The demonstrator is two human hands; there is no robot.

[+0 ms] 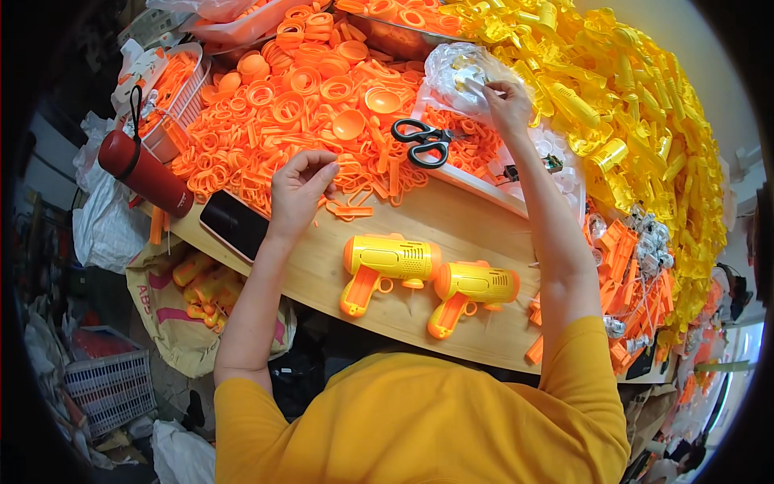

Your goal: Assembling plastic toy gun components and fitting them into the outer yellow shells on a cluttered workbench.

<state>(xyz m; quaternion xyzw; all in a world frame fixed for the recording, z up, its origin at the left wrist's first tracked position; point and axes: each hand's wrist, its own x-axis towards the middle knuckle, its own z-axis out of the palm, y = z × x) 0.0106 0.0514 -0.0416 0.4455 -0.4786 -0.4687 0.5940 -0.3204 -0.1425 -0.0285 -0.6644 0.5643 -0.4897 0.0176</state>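
My left hand [302, 192] hovers at the front edge of a heap of small orange plastic parts [310, 85], thumb and fingers closed together. Whether anything is pinched in it cannot be made out. At a clear plastic bag [451, 71] my right hand [509, 106] has its fingertips closed, beside something pale and shiny. What it grips is too small to name. Two yellow-and-orange toy guns, a left one [395, 256] and a right one [481, 284], lie on their sides on the wooden table [322, 274] between my forearms.
Black-handled scissors [427, 143] rest across a white tray's edge [472, 187]. A phone [234, 224] and red flask [147, 173] are at left. Yellow shells [621, 105] pile high at right, above orange pieces with wired parts [633, 266]. A sack [165, 323] holds toy guns.
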